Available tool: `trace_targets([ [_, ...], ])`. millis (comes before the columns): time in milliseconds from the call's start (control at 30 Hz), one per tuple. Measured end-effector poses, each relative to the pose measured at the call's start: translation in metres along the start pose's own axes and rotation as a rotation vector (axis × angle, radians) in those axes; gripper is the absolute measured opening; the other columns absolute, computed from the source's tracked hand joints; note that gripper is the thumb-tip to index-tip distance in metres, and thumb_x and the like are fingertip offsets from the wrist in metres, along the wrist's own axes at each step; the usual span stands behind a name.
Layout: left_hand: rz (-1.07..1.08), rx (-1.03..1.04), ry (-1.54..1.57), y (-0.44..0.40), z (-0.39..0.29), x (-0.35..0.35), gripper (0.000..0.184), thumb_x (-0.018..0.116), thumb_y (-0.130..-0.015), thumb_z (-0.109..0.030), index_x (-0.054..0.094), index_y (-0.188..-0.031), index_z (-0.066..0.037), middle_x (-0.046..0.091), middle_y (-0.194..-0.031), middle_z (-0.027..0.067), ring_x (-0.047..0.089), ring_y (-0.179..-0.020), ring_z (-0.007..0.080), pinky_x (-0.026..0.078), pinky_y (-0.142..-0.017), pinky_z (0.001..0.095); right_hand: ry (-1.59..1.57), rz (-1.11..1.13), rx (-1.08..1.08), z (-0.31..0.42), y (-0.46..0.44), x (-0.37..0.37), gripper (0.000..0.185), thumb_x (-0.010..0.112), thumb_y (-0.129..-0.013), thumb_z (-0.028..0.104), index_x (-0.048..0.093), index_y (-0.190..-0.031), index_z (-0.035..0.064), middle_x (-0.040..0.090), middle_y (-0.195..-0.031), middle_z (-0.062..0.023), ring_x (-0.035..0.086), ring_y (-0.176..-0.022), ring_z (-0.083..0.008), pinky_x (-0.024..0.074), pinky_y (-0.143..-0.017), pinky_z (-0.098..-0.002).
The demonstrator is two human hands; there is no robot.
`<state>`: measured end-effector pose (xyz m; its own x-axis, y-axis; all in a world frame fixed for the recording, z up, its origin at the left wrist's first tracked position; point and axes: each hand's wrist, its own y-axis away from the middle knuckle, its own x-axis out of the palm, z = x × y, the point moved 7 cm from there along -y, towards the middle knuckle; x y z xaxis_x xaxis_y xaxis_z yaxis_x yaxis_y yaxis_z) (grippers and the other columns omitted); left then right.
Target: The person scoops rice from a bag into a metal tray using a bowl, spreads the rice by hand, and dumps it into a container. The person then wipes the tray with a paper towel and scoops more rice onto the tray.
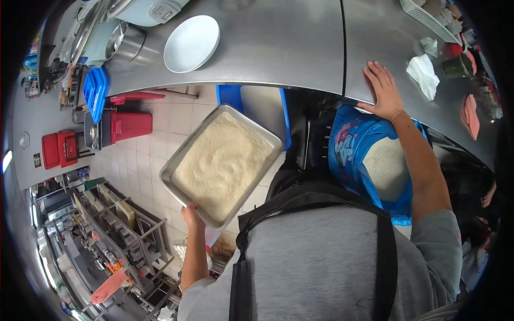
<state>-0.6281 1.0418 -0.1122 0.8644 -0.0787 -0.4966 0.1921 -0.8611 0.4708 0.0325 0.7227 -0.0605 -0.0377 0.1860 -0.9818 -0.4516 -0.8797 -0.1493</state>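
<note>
My left hand (193,215) grips the near left corner of a rectangular metal tray (275,140), its fingers closed on the rim. Pale, crumb-like grains (220,158) cover the tray's bottom, with swirls in their surface. The tray is above the tiled floor, at an angle to the counter. On the steel counter's edge, my right hand (383,95) lies with its fingers spread, above a blue printed bag (347,140). That bag stands open below the counter, with similar pale grains (386,165) inside.
A steel counter (278,40) runs across the front, carrying a white bowl (191,44), a metal pot (127,43) and a crumpled white tissue (423,75). A blue bin (230,95) stands under the counter. Metal racks (123,219) and red containers (131,125) are at the left.
</note>
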Motion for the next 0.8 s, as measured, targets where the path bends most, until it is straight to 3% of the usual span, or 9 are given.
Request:
trace_targets([
  [200, 0.120, 0.295, 0.135, -0.046, -0.044, 0.098, 0.037, 0.055, -0.071, 0.004, 0.055, -0.107, 0.008, 0.063, -0.089, 0.0137, 0.059, -0.077, 0.0199, 0.049, -0.071, 0.0320, 0.015, 0.008, 0.005, 0.002, -0.002, -0.001, 0.100, 0.081, -0.064, 0.043, 0.035, -0.147, 0.0109, 0.032, -0.154, -0.0129, 0.026, -0.145, -0.0335, 0.0198, -0.119, -0.0487],
  [300, 0.036, 0.449, -0.081, -0.041, -0.084, 0.160, 0.045, 0.056, -0.073, 0.002, 0.055, -0.117, 0.008, 0.064, -0.076, 0.0099, 0.060, -0.066, 0.0178, 0.048, -0.060, 0.0324, 0.032, 0.000, -0.004, 0.002, -0.003, -0.001, 0.100, 0.081, -0.064, 0.044, 0.035, -0.147, 0.0110, 0.033, -0.153, -0.0131, 0.026, -0.145, -0.0330, 0.0196, -0.120, -0.0483],
  [333, 0.001, 0.478, -0.355, -0.052, -0.086, 0.181, 0.048, 0.060, -0.073, -0.002, 0.054, -0.120, 0.004, 0.064, -0.073, 0.0104, 0.063, -0.067, 0.0202, 0.049, -0.064, 0.0348, 0.035, 0.001, -0.002, 0.002, -0.004, -0.001, 0.100, 0.081, -0.064, 0.045, 0.036, -0.147, 0.0109, 0.033, -0.153, -0.0133, 0.026, -0.144, -0.0325, 0.0193, -0.120, -0.0478],
  [367, 0.072, 0.491, -0.411, -0.088, -0.063, 0.207, 0.050, 0.062, -0.073, -0.008, 0.054, -0.122, -0.002, 0.067, -0.076, 0.0127, 0.066, -0.070, 0.0268, 0.051, -0.071, 0.0389, 0.039, 0.002, 0.002, 0.003, -0.003, -0.001, 0.100, 0.080, -0.064, 0.047, 0.036, -0.146, 0.0109, 0.034, -0.153, -0.0135, 0.026, -0.144, -0.0320, 0.0191, -0.120, -0.0474],
  [400, 0.001, 0.573, -0.606, -0.068, -0.083, 0.227, 0.050, 0.062, -0.075, -0.012, 0.053, -0.123, -0.006, 0.069, -0.079, 0.0142, 0.068, -0.077, 0.0337, 0.050, -0.077, 0.0435, 0.032, 0.009, 0.006, 0.003, -0.003, -0.002, 0.100, 0.080, -0.064, 0.047, 0.036, -0.146, 0.0109, 0.034, -0.153, -0.0135, 0.026, -0.144, -0.0320, 0.0191, -0.120, -0.0474],
  [467, -0.001, 0.592, -0.716, -0.066, -0.095, 0.259, 0.046, 0.061, -0.076, -0.013, 0.053, -0.121, -0.008, 0.069, -0.081, 0.0151, 0.068, -0.081, 0.0373, 0.050, -0.077, 0.0459, 0.023, 0.025, 0.015, 0.003, -0.005, -0.003, 0.099, 0.081, -0.064, 0.046, 0.037, -0.146, 0.0108, 0.034, -0.152, -0.0135, 0.026, -0.144, -0.0320, 0.0193, -0.120, -0.0474],
  [567, 0.058, 0.538, -0.770, -0.061, -0.113, 0.270, 0.044, 0.059, -0.078, -0.009, 0.051, -0.121, -0.008, 0.070, -0.088, 0.0169, 0.068, -0.085, 0.0387, 0.050, -0.079, 0.0473, -0.001, 0.026, 0.014, 0.002, -0.005, -0.003, 0.098, 0.081, -0.064, 0.045, 0.038, -0.145, 0.0101, 0.034, -0.152, -0.0133, 0.026, -0.144, -0.0316, 0.0191, -0.120, -0.0473],
  [667, 0.023, 0.682, -0.749, -0.061, -0.115, 0.270, 0.044, 0.056, -0.079, -0.005, 0.050, -0.122, -0.008, 0.069, -0.096, 0.0188, 0.067, -0.089, 0.0397, 0.050, -0.080, 0.0486, -0.010, 0.019, 0.015, 0.002, -0.006, -0.004, 0.097, 0.081, -0.065, 0.045, 0.039, -0.145, 0.0100, 0.034, -0.152, -0.0131, 0.026, -0.145, -0.0311, 0.0188, -0.121, -0.0467],
  [800, 0.004, 0.691, -0.768, -0.040, -0.108, 0.267, 0.045, 0.054, -0.080, -0.002, 0.048, -0.124, -0.009, 0.068, -0.105, 0.0188, 0.066, -0.094, 0.0403, 0.050, -0.080, 0.0493, -0.014, 0.032, 0.025, -0.001, -0.003, -0.002, 0.097, 0.080, -0.065, 0.046, 0.039, -0.145, 0.0103, 0.034, -0.152, -0.0128, 0.025, -0.145, -0.0307, 0.0182, -0.121, -0.0459],
])
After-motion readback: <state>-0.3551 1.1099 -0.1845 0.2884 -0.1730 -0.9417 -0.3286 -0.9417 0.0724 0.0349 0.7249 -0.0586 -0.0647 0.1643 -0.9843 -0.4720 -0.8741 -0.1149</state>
